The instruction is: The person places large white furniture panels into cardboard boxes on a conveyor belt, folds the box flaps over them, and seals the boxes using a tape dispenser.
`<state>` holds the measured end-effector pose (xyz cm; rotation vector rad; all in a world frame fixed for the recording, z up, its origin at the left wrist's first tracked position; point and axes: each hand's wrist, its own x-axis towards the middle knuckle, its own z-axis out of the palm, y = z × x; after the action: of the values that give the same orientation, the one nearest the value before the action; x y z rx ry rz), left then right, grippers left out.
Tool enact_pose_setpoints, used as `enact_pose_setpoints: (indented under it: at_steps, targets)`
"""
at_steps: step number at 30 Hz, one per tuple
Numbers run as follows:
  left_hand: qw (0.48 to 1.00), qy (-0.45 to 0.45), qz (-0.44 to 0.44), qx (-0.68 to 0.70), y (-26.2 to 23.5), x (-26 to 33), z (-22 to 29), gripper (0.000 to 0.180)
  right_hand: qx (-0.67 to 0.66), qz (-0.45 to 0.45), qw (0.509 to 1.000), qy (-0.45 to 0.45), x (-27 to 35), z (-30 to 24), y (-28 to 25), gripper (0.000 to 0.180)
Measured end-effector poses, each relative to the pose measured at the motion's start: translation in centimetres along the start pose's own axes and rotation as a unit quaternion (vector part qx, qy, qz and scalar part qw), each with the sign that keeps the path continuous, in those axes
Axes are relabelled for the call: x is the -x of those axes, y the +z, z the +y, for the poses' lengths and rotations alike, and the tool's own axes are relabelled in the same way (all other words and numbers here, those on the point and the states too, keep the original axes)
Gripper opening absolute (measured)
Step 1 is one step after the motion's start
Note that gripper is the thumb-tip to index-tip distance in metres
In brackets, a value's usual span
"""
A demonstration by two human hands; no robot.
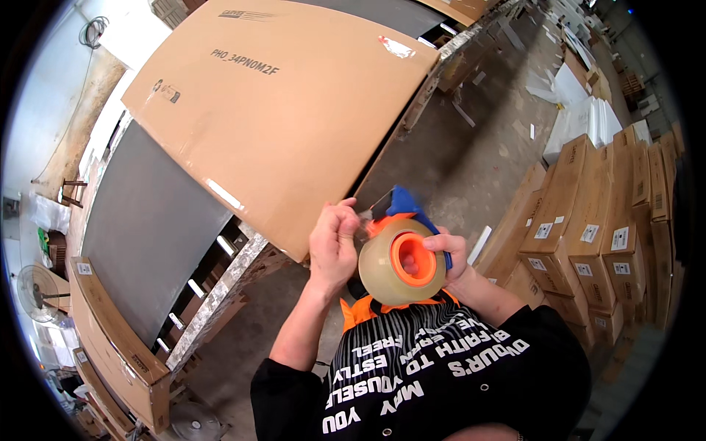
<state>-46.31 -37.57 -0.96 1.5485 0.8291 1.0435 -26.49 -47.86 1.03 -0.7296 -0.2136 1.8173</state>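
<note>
My right hand (452,253) grips a tape dispenser (403,253) with a blue handle, an orange hub and a roll of clear brownish tape, held in front of my chest. My left hand (332,242) is closed at the dispenser's front edge, its fingers pinching at the loose tape end. Both hands hover just off the near corner of a large flat brown cardboard carton (287,110) that lies on the workbench. A short strip of clear tape (224,195) runs along the carton's near edge.
A grey panel (151,220) lies on the workbench left of the carton, with a long open cardboard box (110,345) along its near side. Stacks of labelled brown cartons (588,228) stand at the right. A fan (37,294) stands at far left. Scraps litter the concrete floor (471,162).
</note>
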Motion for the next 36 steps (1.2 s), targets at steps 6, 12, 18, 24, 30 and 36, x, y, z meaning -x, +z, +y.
enact_pose_setpoints:
  at_steps: [6,12,18,24,30,36]
  targets:
    - [0.969,-0.232,-0.065,-0.050,2.6,1.2,-1.4,0.015,-0.317,-0.026,0.924,0.212,3.4,2.7,-4.7,0.052]
    - [0.828,-0.500,-0.108,0.230,2.9,3.9,-3.3,0.022,-0.466,0.008,0.839,0.281,6.2,5.8,-7.2,0.054]
    - [0.918,-0.394,-0.036,0.035,1.8,4.3,-0.2,0.028,-0.502,0.057,0.837,0.210,7.1,6.3,-8.3,0.055]
    - [0.751,-0.006,-0.114,-0.651,-3.4,4.1,2.5,0.090,-0.286,0.197,0.936,-0.061,5.4,3.2,-5.1,0.054]
    - [0.798,0.009,0.053,-0.600,-5.3,4.2,-3.0,0.104,0.609,0.075,0.646,-0.454,-3.7,-3.2,4.8,0.051]
    - [0.832,0.017,0.138,-0.537,-5.8,4.8,-3.8,0.123,0.959,-0.088,0.269,0.011,-14.1,-0.2,17.5,0.028]
